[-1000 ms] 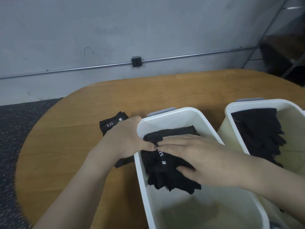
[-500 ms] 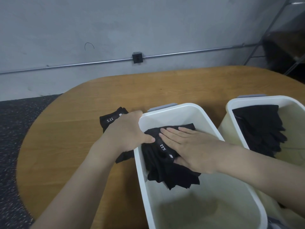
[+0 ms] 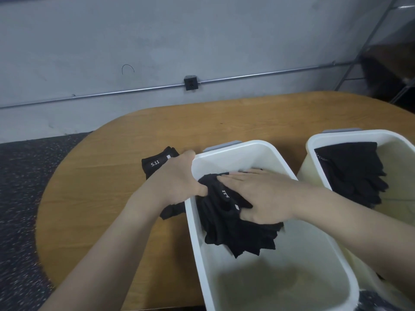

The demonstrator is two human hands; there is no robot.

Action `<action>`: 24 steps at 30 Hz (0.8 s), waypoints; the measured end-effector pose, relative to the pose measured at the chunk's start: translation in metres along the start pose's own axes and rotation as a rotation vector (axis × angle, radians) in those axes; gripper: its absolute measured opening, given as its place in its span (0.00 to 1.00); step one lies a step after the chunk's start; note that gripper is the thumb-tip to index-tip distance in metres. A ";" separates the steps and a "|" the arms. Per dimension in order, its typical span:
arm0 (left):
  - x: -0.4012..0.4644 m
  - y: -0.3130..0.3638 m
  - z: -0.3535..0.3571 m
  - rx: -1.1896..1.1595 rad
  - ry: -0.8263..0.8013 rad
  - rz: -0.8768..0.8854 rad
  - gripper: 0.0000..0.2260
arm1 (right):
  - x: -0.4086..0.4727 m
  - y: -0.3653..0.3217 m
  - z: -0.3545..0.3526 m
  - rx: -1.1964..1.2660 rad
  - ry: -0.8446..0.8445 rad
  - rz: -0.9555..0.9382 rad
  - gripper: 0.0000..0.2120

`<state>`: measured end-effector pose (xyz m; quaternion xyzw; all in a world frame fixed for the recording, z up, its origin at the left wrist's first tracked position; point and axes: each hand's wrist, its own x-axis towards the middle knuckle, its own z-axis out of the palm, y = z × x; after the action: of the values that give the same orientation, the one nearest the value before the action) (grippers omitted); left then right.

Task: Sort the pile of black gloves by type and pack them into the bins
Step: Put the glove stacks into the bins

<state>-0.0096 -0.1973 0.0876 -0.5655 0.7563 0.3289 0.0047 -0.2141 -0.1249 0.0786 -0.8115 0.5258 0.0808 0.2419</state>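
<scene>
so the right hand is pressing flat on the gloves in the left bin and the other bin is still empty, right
Not quite. The head view shows the right hand pressing flat on the gloves in the left bin, but the other bin already holds black gloves.

A wooden table (image 3: 247, 117) with a rounded end carries everything. Two white bins stand on it side by side — the nearer bin (image 3: 235, 151) toward the middle, the second bin (image 3: 314, 144) just beside it at the right edge of view. Left of the nearer bin, a black glove (image 3: 155, 163) marked "5.11" lies on the wood — its lower end reaches that bin's side wall.
</scene>
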 end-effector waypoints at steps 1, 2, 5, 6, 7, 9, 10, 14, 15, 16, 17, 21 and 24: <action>-0.001 0.000 -0.001 0.006 -0.002 -0.002 0.22 | -0.006 -0.005 -0.001 -0.031 0.009 0.007 0.37; -0.001 0.000 -0.001 0.018 -0.003 -0.003 0.22 | -0.013 -0.009 -0.001 -0.061 0.014 0.014 0.40; 0.000 0.002 -0.003 0.041 -0.009 -0.004 0.22 | -0.035 -0.023 0.001 -0.102 0.045 0.013 0.43; 0.000 0.002 -0.003 0.041 -0.013 -0.006 0.22 | -0.040 -0.028 0.003 -0.102 0.050 0.010 0.44; 0.001 0.003 -0.003 0.040 -0.016 -0.009 0.22 | -0.044 -0.034 0.005 -0.102 0.047 0.005 0.45; 0.002 0.004 -0.003 0.043 -0.013 -0.008 0.21 | -0.043 -0.043 0.014 -0.098 0.030 -0.009 0.51; 0.002 0.004 -0.003 0.046 -0.006 -0.006 0.21 | -0.038 -0.047 0.020 -0.104 0.018 -0.007 0.55; 0.004 0.001 -0.001 0.052 0.006 0.016 0.19 | -0.010 -0.050 0.046 -0.221 0.066 0.043 0.66; 0.005 -0.001 -0.001 0.045 0.002 0.028 0.19 | -0.005 -0.050 0.049 -0.260 0.091 0.053 0.66; 0.005 -0.003 -0.001 0.037 -0.005 0.039 0.19 | 0.000 -0.049 0.052 -0.301 0.111 0.057 0.66; 0.005 -0.004 -0.002 0.032 -0.014 0.049 0.19 | 0.004 -0.048 0.054 -0.343 0.125 0.059 0.65; 0.005 -0.006 -0.003 0.019 -0.026 0.058 0.17 | 0.016 -0.050 0.060 -0.460 0.151 0.074 0.58; 0.007 -0.008 -0.001 0.027 -0.017 0.063 0.15 | 0.022 -0.048 0.063 -0.491 0.171 0.079 0.55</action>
<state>-0.0051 -0.2050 0.0822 -0.5385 0.7781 0.3233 0.0084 -0.1537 -0.0967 0.0301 -0.8285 0.5403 0.1465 -0.0107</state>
